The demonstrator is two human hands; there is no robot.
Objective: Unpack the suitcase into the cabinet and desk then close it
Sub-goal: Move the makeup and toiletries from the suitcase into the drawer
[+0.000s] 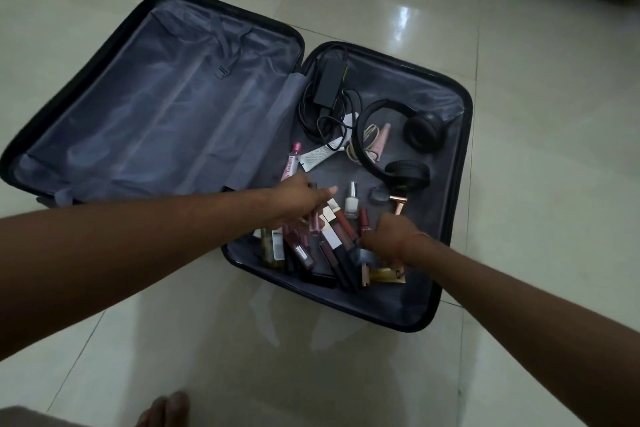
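Black hard-shell suitcase lies open. Left hand pinches a slim glossy lip-gloss tube. Right hand curls among cosmetics; its grip cannot be told.

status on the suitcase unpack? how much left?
Done: the left half of the suitcase shows only bare lining. In hand: the left hand and right hand are down in the cosmetics pile, the left holding a small tube. Left: headphones, charger, nail polish, then closing.
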